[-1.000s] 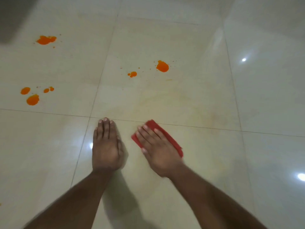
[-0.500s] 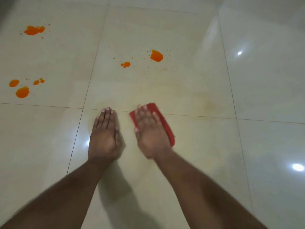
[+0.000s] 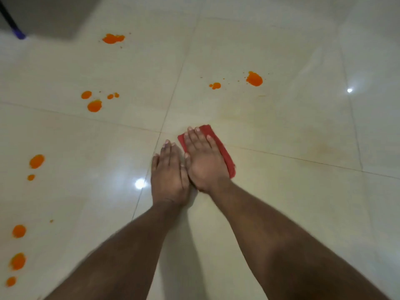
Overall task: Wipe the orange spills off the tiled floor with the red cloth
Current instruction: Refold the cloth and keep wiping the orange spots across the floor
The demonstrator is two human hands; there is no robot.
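Legible text, labels, brands, numbers, signs: none. The tiled floor [image 3: 270, 50] carries no print or marking, and the red cloth [image 3: 225, 152] shows no tag, logo or lettering on its visible face.

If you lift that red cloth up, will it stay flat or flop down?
Probably flop: the red cloth lies folded flat under the right hand, like soft fabric. It likely slides easily, since the tiled floor looks glossy. If it soaked up spill, it may hang heavier.
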